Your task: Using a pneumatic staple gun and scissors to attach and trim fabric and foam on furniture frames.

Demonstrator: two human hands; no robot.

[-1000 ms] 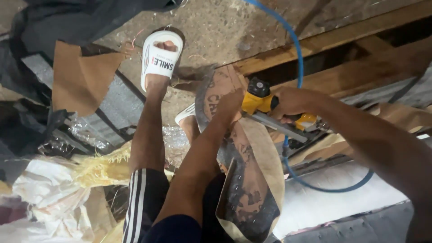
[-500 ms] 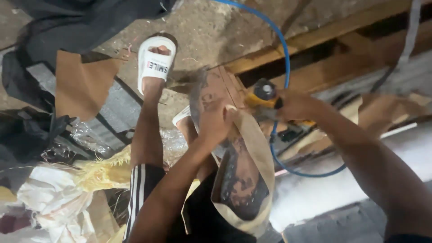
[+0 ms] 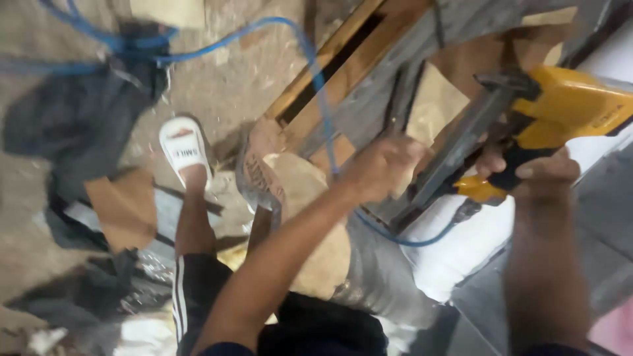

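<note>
Dim flat daylight, heavy motion blur thru whole frame, soft shadows, slight glare on white padding point(image 3: 461, 244) at rt.

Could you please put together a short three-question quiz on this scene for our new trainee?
1. True or false: the right hand grips a yellow and black staple gun.
2. Which colour is the hose running to the tool? A red, B blue, C green.
3. What does the foot on the floor wear?

Key:
1. True; its black handle sits in the fist.
2. B.
3. A white slide sandal.

The left hand is closed against the grey fabric beside the wooden frame; the blur hides whether it pinches the fabric.
</note>
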